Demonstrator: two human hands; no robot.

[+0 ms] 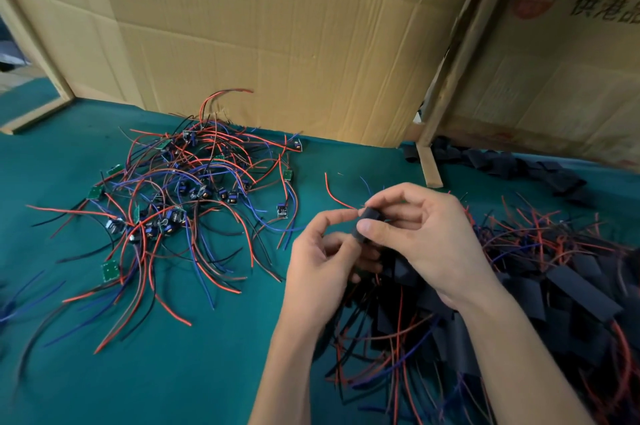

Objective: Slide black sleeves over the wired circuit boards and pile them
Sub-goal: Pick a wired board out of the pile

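where the green table (207, 372) meets the cardboard wall (277, 26), a pile of bare wired boards (180, 196) lies at left and a sleeved pile (519, 293) at right. between them the right hand (426, 230) pinches a black sleeve (369, 222) by thumb and fingers; the left hand (322, 254), fingers curled, touches its end near a red wire (337, 197).

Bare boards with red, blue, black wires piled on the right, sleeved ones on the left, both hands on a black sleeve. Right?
Sides are swapped. The head view shows the bare green circuit boards piled left, the black-sleeved ones right. Left hand and right hand do hold a black sleeve.
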